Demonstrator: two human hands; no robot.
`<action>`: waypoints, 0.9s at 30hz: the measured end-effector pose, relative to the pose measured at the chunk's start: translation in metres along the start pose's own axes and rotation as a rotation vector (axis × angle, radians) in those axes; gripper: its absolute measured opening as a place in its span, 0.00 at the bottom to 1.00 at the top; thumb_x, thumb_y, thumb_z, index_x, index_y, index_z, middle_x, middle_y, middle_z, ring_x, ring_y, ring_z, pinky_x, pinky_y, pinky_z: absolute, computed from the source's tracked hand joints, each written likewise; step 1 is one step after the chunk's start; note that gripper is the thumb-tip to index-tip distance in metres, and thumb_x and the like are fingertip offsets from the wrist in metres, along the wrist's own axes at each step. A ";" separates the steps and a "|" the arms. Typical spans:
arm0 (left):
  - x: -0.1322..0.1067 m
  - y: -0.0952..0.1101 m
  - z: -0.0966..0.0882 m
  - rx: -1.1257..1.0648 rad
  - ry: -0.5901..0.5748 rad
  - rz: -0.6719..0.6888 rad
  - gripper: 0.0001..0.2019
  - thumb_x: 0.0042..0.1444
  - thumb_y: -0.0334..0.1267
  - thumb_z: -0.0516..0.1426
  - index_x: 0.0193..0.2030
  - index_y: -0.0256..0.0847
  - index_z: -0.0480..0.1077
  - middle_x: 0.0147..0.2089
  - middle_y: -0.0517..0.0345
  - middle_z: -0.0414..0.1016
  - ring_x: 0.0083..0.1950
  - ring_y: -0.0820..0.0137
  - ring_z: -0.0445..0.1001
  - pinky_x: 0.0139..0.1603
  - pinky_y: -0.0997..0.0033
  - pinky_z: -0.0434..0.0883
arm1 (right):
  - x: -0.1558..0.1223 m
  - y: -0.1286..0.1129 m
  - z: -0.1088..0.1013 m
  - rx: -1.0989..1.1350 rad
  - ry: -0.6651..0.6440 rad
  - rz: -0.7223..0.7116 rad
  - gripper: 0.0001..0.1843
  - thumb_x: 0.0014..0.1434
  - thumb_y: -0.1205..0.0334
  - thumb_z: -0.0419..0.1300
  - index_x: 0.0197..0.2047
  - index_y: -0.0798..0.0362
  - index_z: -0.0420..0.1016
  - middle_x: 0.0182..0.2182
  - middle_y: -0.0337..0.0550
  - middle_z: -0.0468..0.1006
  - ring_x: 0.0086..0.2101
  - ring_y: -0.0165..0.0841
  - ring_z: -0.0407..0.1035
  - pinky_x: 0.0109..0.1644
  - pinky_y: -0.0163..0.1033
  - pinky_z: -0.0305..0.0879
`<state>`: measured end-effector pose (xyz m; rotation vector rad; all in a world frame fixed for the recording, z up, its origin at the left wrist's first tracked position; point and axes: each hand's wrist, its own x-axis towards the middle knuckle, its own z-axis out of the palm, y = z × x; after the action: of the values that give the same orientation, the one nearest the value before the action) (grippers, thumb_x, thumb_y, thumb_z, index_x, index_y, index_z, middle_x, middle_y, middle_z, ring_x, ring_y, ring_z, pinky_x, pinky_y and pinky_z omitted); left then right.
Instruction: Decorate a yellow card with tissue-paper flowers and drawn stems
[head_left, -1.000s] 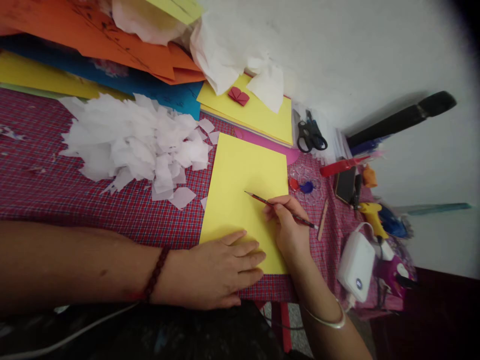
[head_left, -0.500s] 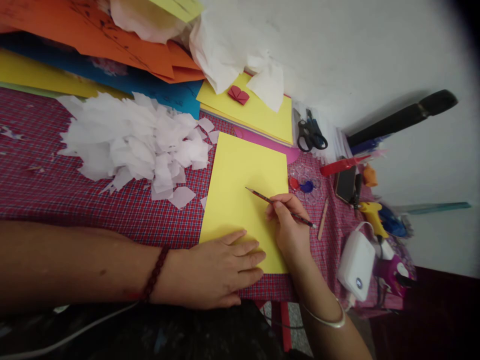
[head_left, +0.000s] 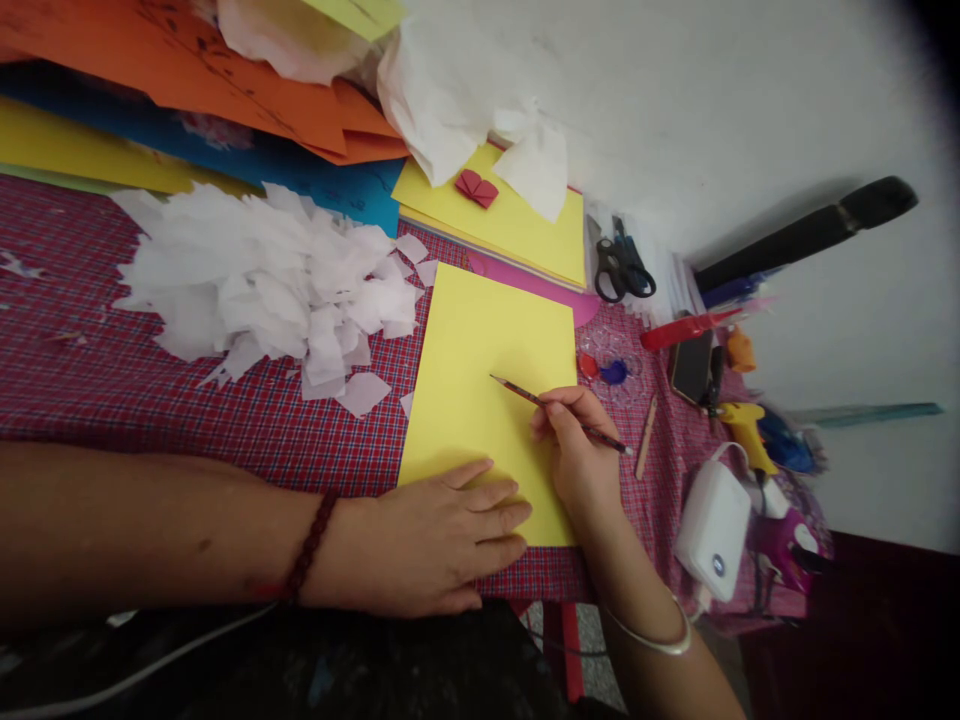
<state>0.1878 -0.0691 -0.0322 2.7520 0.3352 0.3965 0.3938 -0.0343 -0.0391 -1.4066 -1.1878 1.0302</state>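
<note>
A yellow sheet of paper [head_left: 487, 340] lies on the checked tablecloth in front of me, with no marks that I can see on it. My left hand [head_left: 442, 535] rests flat across its near edge, fingers stretched out. In my right hand [head_left: 585, 455] a dark pencil [head_left: 517, 390] is pinched between thumb and fingers. The pencil's tip points left, at the middle of the sheet; whether it touches the paper I cannot tell. Its white end sticks out past the hand on the right.
White tissue pieces [head_left: 277, 280] are heaped left of the sheet. Behind it lie a yellow paper stack [head_left: 517, 235] with a red folded piece [head_left: 477, 189], and scissors [head_left: 622, 270]. To the right are red and blue paint [head_left: 613, 373], a wooden stick [head_left: 646, 437], a glue gun [head_left: 748, 437] and a white power bank [head_left: 714, 520].
</note>
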 end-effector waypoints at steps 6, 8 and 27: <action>0.000 0.000 0.001 -0.001 0.002 0.004 0.26 0.62 0.51 0.58 0.62 0.39 0.67 0.67 0.50 0.66 0.68 0.56 0.62 0.69 0.52 0.56 | 0.000 0.000 -0.001 -0.014 -0.003 -0.011 0.03 0.60 0.63 0.59 0.35 0.49 0.75 0.23 0.33 0.74 0.25 0.27 0.67 0.30 0.34 0.62; 0.000 0.000 0.000 -0.001 -0.006 0.004 0.26 0.61 0.51 0.58 0.62 0.39 0.67 0.67 0.51 0.66 0.68 0.56 0.61 0.69 0.52 0.57 | 0.000 0.000 -0.001 -0.030 -0.007 -0.007 0.03 0.61 0.62 0.60 0.36 0.49 0.75 0.24 0.34 0.75 0.25 0.28 0.68 0.31 0.35 0.63; 0.000 0.000 0.000 -0.003 0.004 0.005 0.26 0.61 0.51 0.58 0.62 0.39 0.67 0.67 0.51 0.66 0.68 0.57 0.62 0.69 0.51 0.58 | -0.001 -0.001 -0.002 -0.028 -0.041 -0.013 0.05 0.61 0.60 0.61 0.39 0.48 0.79 0.29 0.36 0.80 0.26 0.28 0.71 0.33 0.35 0.67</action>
<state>0.1878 -0.0691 -0.0326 2.7501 0.3285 0.4035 0.3958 -0.0356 -0.0378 -1.4038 -1.2444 1.0408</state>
